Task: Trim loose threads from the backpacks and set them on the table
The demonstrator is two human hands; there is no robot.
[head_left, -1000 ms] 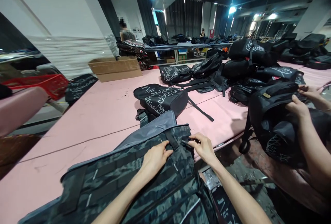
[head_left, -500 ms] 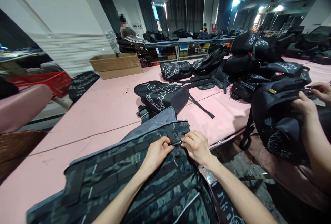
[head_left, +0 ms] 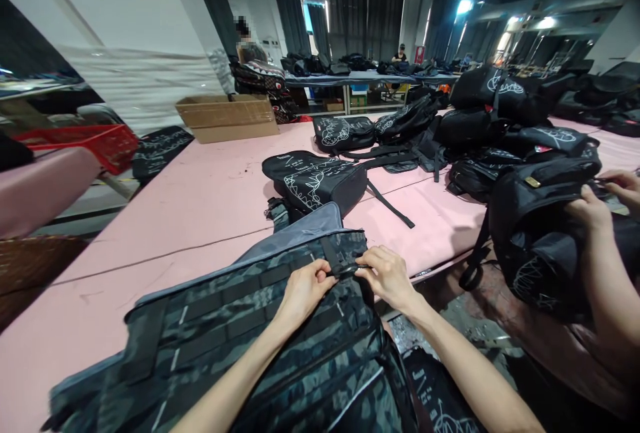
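A buckle [head_left: 344, 269] on the camo bag [head_left: 260, 340] is pinched between both hands.

The left hand [head_left: 305, 290] and right hand [head_left: 387, 278], apart on the strap a second ago, have been brought together, each grip closed on a side of the buckle; the clasp seems to be at the point of joining. The bag lies on the pink worktop [head_left: 200, 213]. A co-worker's hands [head_left: 597, 210] are closed on a black bag [head_left: 540, 233] at the right.
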